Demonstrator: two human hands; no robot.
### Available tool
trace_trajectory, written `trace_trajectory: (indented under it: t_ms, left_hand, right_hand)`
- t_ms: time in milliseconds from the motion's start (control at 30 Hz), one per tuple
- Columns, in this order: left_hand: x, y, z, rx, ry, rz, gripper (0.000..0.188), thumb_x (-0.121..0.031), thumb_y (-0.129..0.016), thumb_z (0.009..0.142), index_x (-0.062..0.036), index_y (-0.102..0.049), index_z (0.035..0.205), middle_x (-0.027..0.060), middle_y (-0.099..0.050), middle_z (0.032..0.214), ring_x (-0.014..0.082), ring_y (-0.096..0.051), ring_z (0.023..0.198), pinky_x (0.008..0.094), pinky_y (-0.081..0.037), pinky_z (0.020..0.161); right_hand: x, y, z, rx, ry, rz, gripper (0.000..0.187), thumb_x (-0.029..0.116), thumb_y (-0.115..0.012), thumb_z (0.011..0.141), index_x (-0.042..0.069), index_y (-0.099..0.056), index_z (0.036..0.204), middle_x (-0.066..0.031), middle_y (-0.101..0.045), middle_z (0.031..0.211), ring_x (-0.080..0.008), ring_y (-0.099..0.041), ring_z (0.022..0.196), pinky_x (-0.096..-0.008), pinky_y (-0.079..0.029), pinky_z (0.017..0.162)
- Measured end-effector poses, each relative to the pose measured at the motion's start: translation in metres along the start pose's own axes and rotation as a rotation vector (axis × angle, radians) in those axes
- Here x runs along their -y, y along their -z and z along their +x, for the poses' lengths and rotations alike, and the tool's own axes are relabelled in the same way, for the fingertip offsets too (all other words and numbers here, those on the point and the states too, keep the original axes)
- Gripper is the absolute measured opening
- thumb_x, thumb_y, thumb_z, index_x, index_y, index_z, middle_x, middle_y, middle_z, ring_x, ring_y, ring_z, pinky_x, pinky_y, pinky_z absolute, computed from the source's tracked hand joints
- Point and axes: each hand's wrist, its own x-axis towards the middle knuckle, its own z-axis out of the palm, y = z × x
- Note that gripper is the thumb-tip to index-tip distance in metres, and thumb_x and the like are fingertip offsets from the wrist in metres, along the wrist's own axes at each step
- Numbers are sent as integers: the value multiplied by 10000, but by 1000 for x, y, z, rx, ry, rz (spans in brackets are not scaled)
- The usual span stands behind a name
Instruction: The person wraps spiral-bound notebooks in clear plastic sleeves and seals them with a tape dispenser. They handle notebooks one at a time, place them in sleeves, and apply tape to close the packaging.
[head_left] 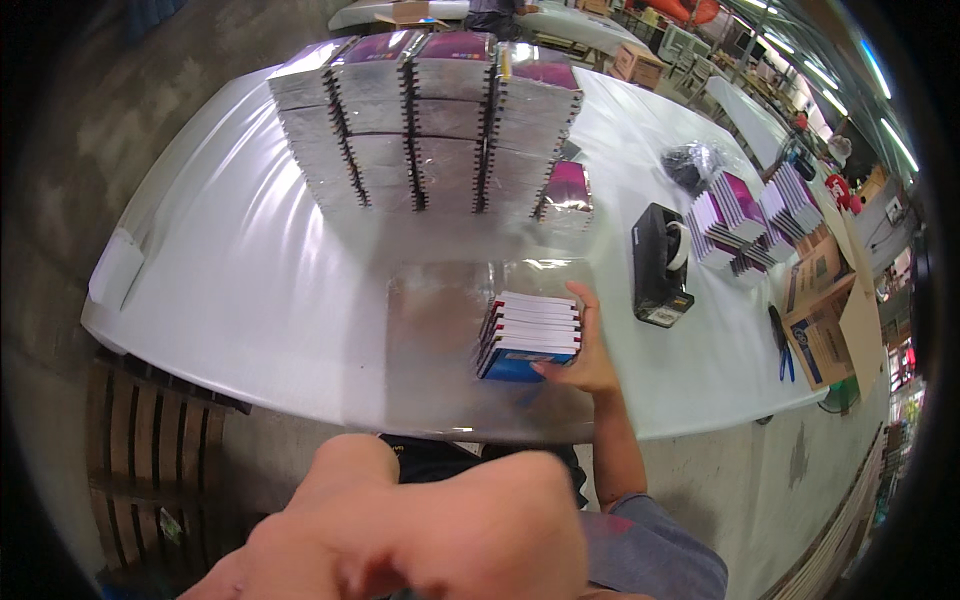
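My right hand (pixel 593 365) is closed around the right end of a short stack of small books (pixel 527 340), thumb on the near blue cover and a finger reaching along the far side. The books have white page edges with dark red and blue covers. They rest on a clear plastic sheet (pixel 430 390) spread at the table's near edge. Large and close in the lower middle, my left hand (pixel 450 520) is raised in front of the table. Its knuckles look bent, but its fingertips are hidden, so what it holds cannot be made out.
Tall wrapped stacks of spiral-edged books (pixel 430 120) stand at the back, with a smaller pack (pixel 568 190) beside them. To the right are a black tape dispenser (pixel 660 270), purple-covered booklets (pixel 735 210), blue-handled scissors (pixel 781 345) and an opened cardboard box (pixel 820 310). A wooden pallet (pixel 150 440) lies at lower left.
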Motion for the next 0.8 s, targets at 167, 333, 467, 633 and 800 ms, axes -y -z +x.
trace_trajectory:
  t_ms: [167, 333, 467, 633, 800]
  left_hand:
    - [-1, 2, -3, 34, -3, 2, 522, -617, -487, 806, -176, -654, 1031, 106, -464, 905, 236, -453, 827, 376, -366, 769]
    - [-4, -3, -5, 30, -10, 27, 498, -600, -501, 810, -186, -657, 1037, 101, -466, 896, 229, -450, 812, 371, -362, 755]
    - [-3, -7, 0, 6, 5, 50, 479, -587, -511, 812, -194, -658, 1042, 96, -467, 889, 224, -447, 799, 366, -358, 744]
    - [-3, -6, 2, -9, 16, 74, 455, -571, -525, 815, -204, -661, 1047, 90, -469, 880, 217, -443, 784, 361, -354, 730]
    - [-9, -12, -1, -43, 15, 122, 432, -554, -538, 818, -213, -663, 1053, 84, -470, 871, 211, -439, 769, 355, -350, 716]
  right_hand:
    - [-2, 2, -3, -12, 2, 3, 1097, 38, -824, 580, 133, -139, 1431, -115, -437, 1200, -235, -438, 1162, -377, -358, 1005]
    - [0, 0, -2, 9, -3, 11, 1089, 62, -830, 588, 123, -142, 1430, -118, -433, 1207, -232, -435, 1165, -377, -351, 1008]
    - [-4, 0, -2, 1, 49, -28, 1082, 66, -827, 593, 114, -142, 1430, -118, -441, 1208, -237, -452, 1147, -382, -350, 1005]
    - [-4, 1, -3, -4, 53, -19, 1072, 58, -822, 593, 108, -151, 1428, -115, -459, 1199, -239, -461, 1142, -380, -352, 1004]
    - [-7, -6, 2, 2, 35, 13, 1090, 67, -829, 568, 109, -158, 1425, -110, -465, 1211, -239, -473, 1146, -382, -378, 999]
